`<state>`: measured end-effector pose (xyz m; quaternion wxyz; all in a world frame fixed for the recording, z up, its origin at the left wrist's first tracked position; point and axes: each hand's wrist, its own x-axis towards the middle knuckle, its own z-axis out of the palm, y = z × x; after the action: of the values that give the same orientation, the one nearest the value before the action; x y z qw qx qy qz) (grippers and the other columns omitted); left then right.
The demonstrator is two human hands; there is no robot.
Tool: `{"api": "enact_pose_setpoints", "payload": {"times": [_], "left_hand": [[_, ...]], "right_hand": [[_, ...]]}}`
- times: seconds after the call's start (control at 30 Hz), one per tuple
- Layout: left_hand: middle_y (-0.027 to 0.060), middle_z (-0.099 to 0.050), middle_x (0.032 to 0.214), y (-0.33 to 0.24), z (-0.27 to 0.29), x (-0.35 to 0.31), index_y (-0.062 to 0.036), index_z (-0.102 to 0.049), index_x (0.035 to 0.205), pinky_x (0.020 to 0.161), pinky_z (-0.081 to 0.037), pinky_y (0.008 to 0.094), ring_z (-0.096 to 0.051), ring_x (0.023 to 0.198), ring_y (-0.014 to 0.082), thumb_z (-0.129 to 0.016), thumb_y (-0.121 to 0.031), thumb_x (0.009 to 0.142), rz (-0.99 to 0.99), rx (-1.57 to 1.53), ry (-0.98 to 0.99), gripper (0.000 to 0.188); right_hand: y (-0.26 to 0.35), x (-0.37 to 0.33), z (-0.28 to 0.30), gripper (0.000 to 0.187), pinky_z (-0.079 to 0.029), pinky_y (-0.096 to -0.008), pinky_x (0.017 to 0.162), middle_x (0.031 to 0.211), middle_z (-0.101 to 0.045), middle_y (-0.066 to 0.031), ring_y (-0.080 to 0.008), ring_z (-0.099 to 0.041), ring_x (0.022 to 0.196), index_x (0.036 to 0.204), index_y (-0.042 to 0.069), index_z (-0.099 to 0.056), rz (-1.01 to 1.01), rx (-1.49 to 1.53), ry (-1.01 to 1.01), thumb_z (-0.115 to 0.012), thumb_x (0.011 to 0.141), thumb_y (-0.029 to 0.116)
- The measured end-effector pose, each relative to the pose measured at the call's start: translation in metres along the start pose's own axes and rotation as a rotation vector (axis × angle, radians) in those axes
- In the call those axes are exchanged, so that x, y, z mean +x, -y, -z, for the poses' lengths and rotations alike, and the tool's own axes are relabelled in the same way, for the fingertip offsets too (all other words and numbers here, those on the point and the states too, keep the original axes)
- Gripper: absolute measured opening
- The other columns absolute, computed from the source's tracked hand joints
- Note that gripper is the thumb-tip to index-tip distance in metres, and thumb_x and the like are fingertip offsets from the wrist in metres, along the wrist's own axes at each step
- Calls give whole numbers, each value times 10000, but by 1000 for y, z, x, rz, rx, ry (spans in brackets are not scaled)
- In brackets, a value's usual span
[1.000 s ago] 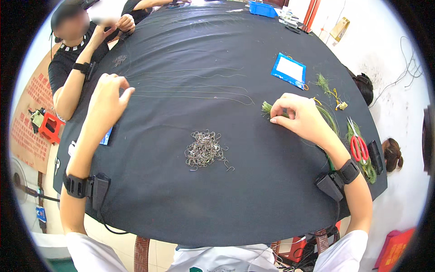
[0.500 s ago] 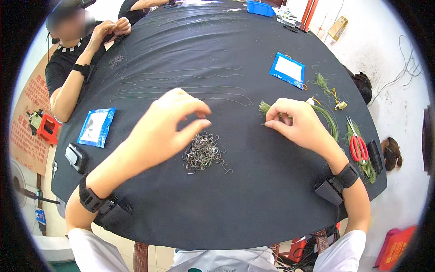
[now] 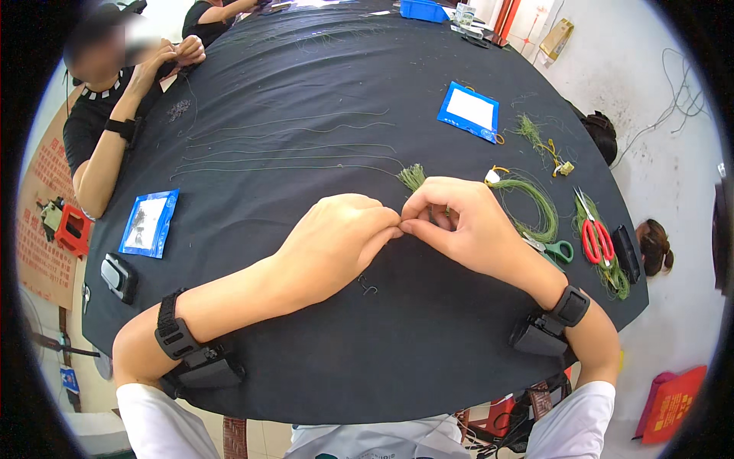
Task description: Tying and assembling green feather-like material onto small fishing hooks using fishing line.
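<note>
Nearest, metal hooks (image 3: 371,290) lie on the worktop (image 3: 413,344) below the left hand (image 3: 334,243), whose grip is pinched together against the likewise pinched right hand (image 3: 465,219); anything between is too small to tell. The green line bundle (image 3: 411,177) shows just beyond; a dragging wrist could tangle the farther loose strands (image 3: 340,166).

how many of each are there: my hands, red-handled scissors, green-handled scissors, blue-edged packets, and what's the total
Left hand and right hand: 2
Red-handled scissors: 1
Green-handled scissors: 1
Blue-edged packets: 2
Total: 6
</note>
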<state>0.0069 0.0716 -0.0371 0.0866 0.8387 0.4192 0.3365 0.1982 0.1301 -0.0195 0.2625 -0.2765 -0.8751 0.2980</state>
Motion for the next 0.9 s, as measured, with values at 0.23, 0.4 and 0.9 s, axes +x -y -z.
{"api": "enact_pose_setpoints", "payload": {"times": [0.23,0.4,0.9], "left_hand": [[140,-635,763,0,6,1,1,-660,841,608,-487,337,-617,669,270,-641,-50,792,-16,-4,-50,73],[127,-644,791,-2,6,2,13,-661,870,578,-484,295,-620,659,222,-621,-34,814,53,-90,-44,83],[148,-598,1109,2,-3,7,3,-607,817,799,-483,296,-580,971,183,-557,-135,906,268,-1214,184,171]], "right_hand": [[-14,1,48,246,-465,-275,654,893,-614,-53,-145,-542,675,964,41,-631,-50,-379,58,-632,725,-16],[-52,-5,76,236,-451,-270,667,903,-602,-36,-141,-538,729,930,51,-624,-114,-375,116,-646,712,-36],[-58,1,73,101,-477,-326,692,781,-623,-88,-216,-588,746,811,43,-637,-63,-351,65,-683,725,67]]}}
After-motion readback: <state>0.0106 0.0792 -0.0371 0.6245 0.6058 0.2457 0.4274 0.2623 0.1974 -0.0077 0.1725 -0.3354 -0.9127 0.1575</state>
